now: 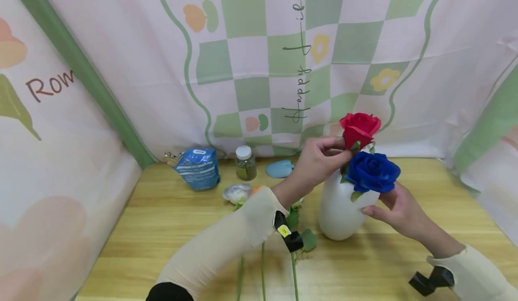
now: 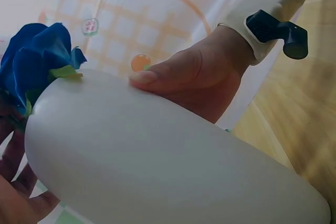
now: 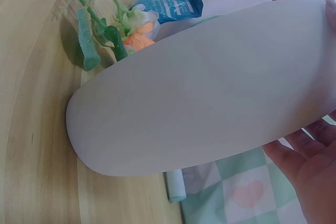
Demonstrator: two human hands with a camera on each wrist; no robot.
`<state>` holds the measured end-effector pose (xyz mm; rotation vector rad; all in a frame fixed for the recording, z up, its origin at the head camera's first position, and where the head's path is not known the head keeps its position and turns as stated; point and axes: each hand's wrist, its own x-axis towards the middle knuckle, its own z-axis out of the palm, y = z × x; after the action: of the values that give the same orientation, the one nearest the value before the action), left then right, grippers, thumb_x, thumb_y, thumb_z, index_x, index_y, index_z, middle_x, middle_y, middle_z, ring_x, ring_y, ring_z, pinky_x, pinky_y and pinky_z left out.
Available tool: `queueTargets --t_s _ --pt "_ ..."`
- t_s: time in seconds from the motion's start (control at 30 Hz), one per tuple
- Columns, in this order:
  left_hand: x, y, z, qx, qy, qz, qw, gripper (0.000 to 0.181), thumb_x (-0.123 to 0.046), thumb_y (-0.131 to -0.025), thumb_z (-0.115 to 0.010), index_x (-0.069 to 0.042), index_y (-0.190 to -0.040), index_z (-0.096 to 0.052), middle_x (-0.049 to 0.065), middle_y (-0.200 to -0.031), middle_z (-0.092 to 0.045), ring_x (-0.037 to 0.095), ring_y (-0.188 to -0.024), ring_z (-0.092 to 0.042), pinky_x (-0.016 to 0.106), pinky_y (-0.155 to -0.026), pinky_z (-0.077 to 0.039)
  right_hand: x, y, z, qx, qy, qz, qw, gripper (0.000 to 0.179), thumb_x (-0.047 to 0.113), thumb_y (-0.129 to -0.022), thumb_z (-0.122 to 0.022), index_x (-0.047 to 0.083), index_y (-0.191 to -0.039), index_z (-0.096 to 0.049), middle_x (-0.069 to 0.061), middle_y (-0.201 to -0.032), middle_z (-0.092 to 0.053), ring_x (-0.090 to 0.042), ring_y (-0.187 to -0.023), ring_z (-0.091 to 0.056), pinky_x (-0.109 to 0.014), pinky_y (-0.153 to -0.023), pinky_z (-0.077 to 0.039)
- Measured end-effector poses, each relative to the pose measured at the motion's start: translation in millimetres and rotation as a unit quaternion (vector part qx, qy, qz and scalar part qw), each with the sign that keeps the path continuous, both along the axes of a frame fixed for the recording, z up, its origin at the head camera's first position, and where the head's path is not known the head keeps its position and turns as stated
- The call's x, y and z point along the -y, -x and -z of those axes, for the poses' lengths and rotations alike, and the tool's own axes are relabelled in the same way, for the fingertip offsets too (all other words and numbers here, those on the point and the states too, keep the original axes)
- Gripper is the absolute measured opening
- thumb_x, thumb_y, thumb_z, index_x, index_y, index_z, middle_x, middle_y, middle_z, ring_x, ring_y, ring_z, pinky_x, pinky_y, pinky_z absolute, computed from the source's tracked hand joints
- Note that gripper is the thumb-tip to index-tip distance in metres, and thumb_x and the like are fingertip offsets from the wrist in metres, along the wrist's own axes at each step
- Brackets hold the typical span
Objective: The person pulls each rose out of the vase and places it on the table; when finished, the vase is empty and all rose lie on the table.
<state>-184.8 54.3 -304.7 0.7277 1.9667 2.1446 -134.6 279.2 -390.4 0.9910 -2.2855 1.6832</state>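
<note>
A white vase (image 1: 341, 211) stands upright on the table, with a blue rose (image 1: 373, 172) at its mouth, its bloom leaning over the right side. Just above and behind that bloom is a red rose (image 1: 360, 128). My left hand (image 1: 317, 164) pinches the red rose close below its petals, over the vase mouth; its stem is hidden. My right hand (image 1: 404, 211) holds the vase's upper right side, its thumb lying along the wall (image 2: 157, 129) in the left wrist view. In the right wrist view the vase (image 3: 199, 93) fills the middle.
Left of the vase lie several stemmed flowers, among them a pale one (image 1: 238, 194) and an orange one (image 3: 140, 38), partly under my left forearm. Behind them stand a blue bag (image 1: 198, 168) and a white-lidded jar (image 1: 245, 164), beside a light-blue scoop-shaped thing (image 1: 279, 169). A printed curtain (image 1: 247, 58) hangs behind.
</note>
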Motion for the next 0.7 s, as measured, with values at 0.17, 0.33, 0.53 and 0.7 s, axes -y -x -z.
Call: queueTargets --t_s 0.17,0.33,0.53,0.7 --pt "1.0 -1.4 0.1 -0.054 0.01 -0.035 0.9979 0.021 -0.003 -0.091 -0.069 0.006 -0.11 -0.073 0.024 -0.109 -0.072 -0.002 -0.079 -0.064 0.015 -0.082 -0.059 1.2 -1.1 -0.8 0.002 -0.002 0.009 1.0 0.084 -0.021 -0.076 -0.068 0.0 -0.15 -0.035 0.012 -0.145 -0.052 0.005 -0.127 -0.053 -0.004 -0.1 -0.045" --pt "2.0 -3.4 -1.6 -0.103 0.026 -0.05 0.993 0.019 -0.006 -0.09 -0.072 0.006 -0.105 -0.074 0.018 -0.114 -0.072 0.001 -0.085 -0.065 0.016 -0.082 -0.059 1.1 -1.4 -1.1 0.001 -0.009 0.015 0.9998 0.084 -0.021 -0.077 -0.068 0.001 -0.151 -0.035 0.013 -0.146 -0.052 0.006 -0.128 -0.053 -0.004 -0.1 -0.045" --pt "4.1 -5.0 -1.9 -0.129 0.011 -0.064 0.9895 0.02 -0.006 -0.09 -0.073 0.007 -0.105 -0.074 0.02 -0.116 -0.071 0.006 -0.09 -0.067 0.016 -0.084 -0.059 0.7 -1.2 -1.8 -0.004 -0.027 0.024 0.9993 0.082 -0.02 -0.077 -0.069 -0.001 -0.15 -0.035 0.016 -0.144 -0.052 0.007 -0.126 -0.053 -0.004 -0.1 -0.045" --pt "5.4 -7.6 -0.3 -0.141 -0.009 -0.07 0.9875 0.019 -0.005 -0.09 -0.073 0.009 -0.103 -0.074 0.02 -0.115 -0.071 0.01 -0.092 -0.068 0.017 -0.085 -0.059 0.2 -0.5 -2.0 -0.005 -0.037 0.027 0.9989 0.079 -0.019 -0.078 -0.069 -0.005 -0.149 -0.035 0.017 -0.142 -0.052 0.008 -0.125 -0.054 -0.004 -0.1 -0.045"
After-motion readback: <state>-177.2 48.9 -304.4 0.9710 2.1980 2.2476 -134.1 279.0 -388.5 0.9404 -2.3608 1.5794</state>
